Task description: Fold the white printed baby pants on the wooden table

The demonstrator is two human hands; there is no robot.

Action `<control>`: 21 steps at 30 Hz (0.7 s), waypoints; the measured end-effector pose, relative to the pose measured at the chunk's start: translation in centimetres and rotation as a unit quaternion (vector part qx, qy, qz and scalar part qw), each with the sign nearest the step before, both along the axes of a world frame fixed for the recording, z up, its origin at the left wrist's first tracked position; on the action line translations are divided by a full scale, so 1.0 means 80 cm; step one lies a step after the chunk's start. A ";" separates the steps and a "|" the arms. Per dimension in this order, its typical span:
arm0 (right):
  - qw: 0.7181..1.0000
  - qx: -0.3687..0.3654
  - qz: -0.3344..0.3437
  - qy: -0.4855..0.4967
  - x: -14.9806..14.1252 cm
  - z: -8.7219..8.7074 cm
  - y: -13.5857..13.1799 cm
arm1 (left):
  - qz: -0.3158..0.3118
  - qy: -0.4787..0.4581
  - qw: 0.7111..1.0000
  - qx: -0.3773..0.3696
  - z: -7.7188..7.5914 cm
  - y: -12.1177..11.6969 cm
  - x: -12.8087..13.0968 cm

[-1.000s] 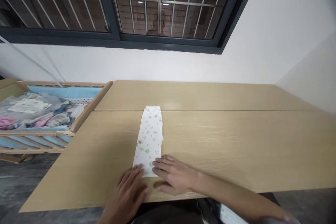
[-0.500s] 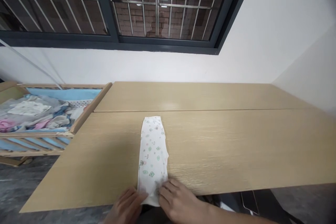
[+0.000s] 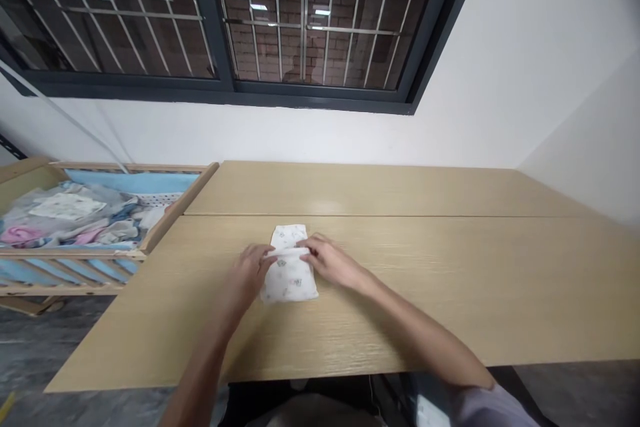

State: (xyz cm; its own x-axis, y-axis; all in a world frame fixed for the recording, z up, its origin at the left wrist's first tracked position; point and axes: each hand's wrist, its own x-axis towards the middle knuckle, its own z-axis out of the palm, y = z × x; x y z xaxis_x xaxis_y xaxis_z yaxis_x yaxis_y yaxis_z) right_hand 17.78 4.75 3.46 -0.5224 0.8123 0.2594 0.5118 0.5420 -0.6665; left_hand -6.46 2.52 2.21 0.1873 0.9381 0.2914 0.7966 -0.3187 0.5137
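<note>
Cloth point(image 3: 289, 282): white, small green and pink print; short doubled packet now, in place of the long flat strip of the earlier view.
Cloth position: on the table, just short of the seam, well back from the near edge; earlier, lower end out at that near edge.
Fold: near end lifted and laid back over the upper part, loose edge crossing the middle of the packet; upper layer's end showing beyond it, toward the seam.
Left hand point(image 3: 250, 273): at the cloth's left side, on the fold edge; earlier, low at the near end.
Left fingers point(image 3: 263, 255): close together, narrow hold on the fold edge.
Right hand point(image 3: 333, 261): at the cloth's right side, level with the left hand; forearm reaching in from the lower right.
Right fingers point(image 3: 310, 245): close together, narrow hold on the same edge, tips nearly meeting the left ones across the cloth.
Right sleeve point(image 3: 485, 403): pale lilac, at the lower edge of the view.
Table point(image 3: 425, 320): light wood grain, two panels, seam point(image 3: 400, 215) running across.
Bin point(image 3: 175, 213): wooden, slatted, beside the table's left end.
Clothes point(image 3: 75, 220): mixed pile inside the bin, well apart from the hands.
</note>
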 end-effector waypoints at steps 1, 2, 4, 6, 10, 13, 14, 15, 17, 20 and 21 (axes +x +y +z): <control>1.000 -0.003 -0.022 0.012 -0.002 -0.006 0.020 | 0.025 0.016 0.999 -0.020 0.006 0.016 0.003; 0.999 -0.009 -0.041 0.021 -0.005 -0.012 0.041 | 0.044 0.033 0.998 -0.038 0.011 0.032 0.006; 0.997 -0.021 -0.067 0.023 -0.010 -0.026 0.079 | 0.064 0.064 0.994 -0.063 0.017 0.061 0.013; 0.995 -0.030 -0.093 0.009 -0.015 -0.042 0.111 | 0.069 0.087 0.991 -0.075 0.015 0.088 0.019; 0.989 -0.045 -0.143 -0.013 -0.025 -0.072 0.154 | 0.077 0.131 0.984 -0.096 0.000 0.134 0.032; 0.986 -0.055 -0.152 -0.029 -0.029 -0.086 0.167 | 0.085 0.161 0.978 -0.105 -0.009 0.154 0.040; 0.986 -0.057 -0.152 -0.036 -0.029 -0.088 0.168 | 0.087 0.170 0.976 -0.102 -0.010 0.155 0.043; 0.986 -0.057 -0.152 -0.043 -0.029 -0.088 0.168 | 0.090 0.178 0.975 -0.096 -0.010 0.152 0.045; 0.985 -0.050 -0.156 -0.051 -0.027 -0.085 0.164 | 0.098 0.190 0.974 -0.072 -0.011 0.132 0.051; 0.988 0.010 -0.142 -0.067 -0.025 -0.069 0.144 | 0.112 0.202 0.972 -0.034 -0.023 0.070 0.066; 0.989 0.044 -0.113 -0.079 -0.026 -0.062 0.134 | 0.120 0.205 0.971 -0.025 -0.032 0.045 0.072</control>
State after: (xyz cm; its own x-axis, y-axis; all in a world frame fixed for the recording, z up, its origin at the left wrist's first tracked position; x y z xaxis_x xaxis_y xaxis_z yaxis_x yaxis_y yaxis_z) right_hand 15.71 15.50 -1.54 -0.3696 0.8908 0.2643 0.7203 0.4544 -0.5241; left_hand -0.72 6.11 -0.32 0.0528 0.9800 0.1920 0.9856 -0.0821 0.1478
